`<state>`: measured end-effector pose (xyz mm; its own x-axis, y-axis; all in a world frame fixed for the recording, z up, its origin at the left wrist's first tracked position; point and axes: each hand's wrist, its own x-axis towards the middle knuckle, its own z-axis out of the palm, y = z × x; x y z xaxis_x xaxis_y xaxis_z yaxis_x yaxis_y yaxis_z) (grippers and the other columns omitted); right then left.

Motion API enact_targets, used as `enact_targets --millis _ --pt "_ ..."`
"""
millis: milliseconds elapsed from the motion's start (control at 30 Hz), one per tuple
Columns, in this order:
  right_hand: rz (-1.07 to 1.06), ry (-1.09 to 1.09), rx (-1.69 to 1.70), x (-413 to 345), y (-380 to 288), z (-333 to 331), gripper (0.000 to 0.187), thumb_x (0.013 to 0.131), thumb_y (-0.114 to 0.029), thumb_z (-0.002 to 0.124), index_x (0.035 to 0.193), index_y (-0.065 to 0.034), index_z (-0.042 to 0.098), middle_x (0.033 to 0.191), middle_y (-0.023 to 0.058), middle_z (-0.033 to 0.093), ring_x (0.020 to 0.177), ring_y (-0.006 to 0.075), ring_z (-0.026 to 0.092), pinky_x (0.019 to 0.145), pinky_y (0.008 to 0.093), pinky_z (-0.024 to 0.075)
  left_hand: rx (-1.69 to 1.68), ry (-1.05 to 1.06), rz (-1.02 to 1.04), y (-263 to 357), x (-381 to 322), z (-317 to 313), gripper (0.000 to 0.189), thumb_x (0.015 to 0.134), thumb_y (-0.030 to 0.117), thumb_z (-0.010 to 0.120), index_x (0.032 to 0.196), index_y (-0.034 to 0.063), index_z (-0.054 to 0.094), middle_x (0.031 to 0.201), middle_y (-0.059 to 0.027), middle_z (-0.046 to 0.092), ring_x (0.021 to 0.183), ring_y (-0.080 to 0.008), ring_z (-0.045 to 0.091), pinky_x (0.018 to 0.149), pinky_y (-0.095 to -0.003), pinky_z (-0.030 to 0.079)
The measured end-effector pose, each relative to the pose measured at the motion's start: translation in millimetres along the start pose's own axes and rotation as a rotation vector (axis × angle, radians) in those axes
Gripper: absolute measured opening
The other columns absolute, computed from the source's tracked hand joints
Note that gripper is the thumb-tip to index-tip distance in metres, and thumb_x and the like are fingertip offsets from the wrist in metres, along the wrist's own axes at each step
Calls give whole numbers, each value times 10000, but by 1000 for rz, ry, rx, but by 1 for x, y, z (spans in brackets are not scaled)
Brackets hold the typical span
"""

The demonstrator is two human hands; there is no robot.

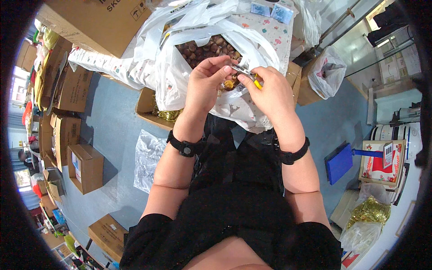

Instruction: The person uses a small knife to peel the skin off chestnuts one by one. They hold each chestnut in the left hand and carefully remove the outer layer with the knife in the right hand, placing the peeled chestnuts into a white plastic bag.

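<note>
My right hand (pixel 272 87) grips a metal cutting hand tool (pixel 243 70) with yellow on its handles, pliers or snips. The tool's tip points left and meets the fingertips of my left hand (pixel 206 81). There, thumb and fingers pinch a small dark piece, mostly hidden. Just beyond both hands, a white plastic bag (pixel 168 72) lies open on the table. It holds many glossy brown, chestnut-like round pieces (pixel 199 50). Between my wrists, a few brown and golden-yellow pieces (pixel 230 84) sit on the near side.
A patterned tablecloth (pixel 266 33) covers the table, with a large cardboard box (pixel 98 23) at its left. Below the edge stands an open carton (pixel 145 109) with gold tinsel (pixel 167 114). A bag-lined bin (pixel 327 74) is at the right. Clear plastic (pixel 146 162) lies on the blue floor.
</note>
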<state>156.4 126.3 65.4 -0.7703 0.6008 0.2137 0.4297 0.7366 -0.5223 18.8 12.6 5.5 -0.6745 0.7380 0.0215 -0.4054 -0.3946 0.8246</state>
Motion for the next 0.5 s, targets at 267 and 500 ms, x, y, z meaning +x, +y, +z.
enact_targets --millis 267,500 --pt "-17 -104 34 1 3 -4 465 885 -502 701 936 -43 751 835 192 667 847 392 674 738 480 541 -63 -1 -24 1 -3 -6 279 898 -64 702 1171 -31 659 1101 -156 731 927 -172 701 845 -283 573" --pt "-42 -148 25 2 6 -9 445 881 -487 708 939 -49 761 867 216 686 851 402 680 751 486 546 106 -8 23 10 -4 -3 254 837 -48 778 1082 -23 714 1040 -131 753 921 -165 714 850 -288 575"
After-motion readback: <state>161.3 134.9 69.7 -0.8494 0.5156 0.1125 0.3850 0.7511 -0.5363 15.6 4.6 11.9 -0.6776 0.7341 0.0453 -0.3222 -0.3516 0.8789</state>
